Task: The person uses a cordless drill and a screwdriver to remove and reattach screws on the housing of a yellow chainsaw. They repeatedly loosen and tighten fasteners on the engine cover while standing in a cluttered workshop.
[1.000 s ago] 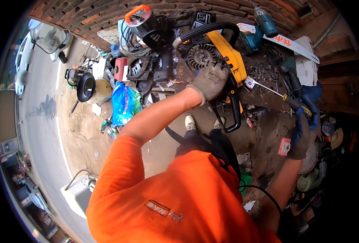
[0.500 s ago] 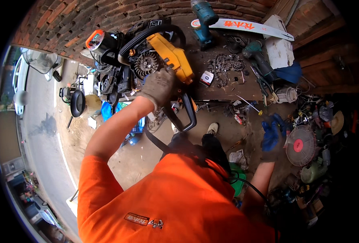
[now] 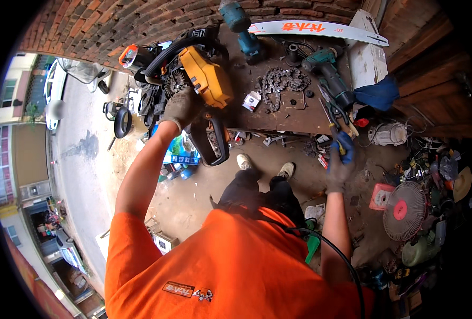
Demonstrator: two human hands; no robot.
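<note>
right hand (image 3: 342,166) gripping screwdriver (image 3: 334,129) shifts nearer bench (image 3: 295,121)
left hand (image 3: 181,109) on chainsaw (image 3: 208,80), likely steadying it; can't tell its grip

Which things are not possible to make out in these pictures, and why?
Head view:
Left hand: fingertips hidden by the hand's own back.
Flywheel of the yellow chainsaw: lower part covered by that hand.
Screwdriver: handle partly covered by the right hand.
Farther teal drill: upper end cut off by top edge.
Small dark pieces near the chain: too small to identify.
</note>
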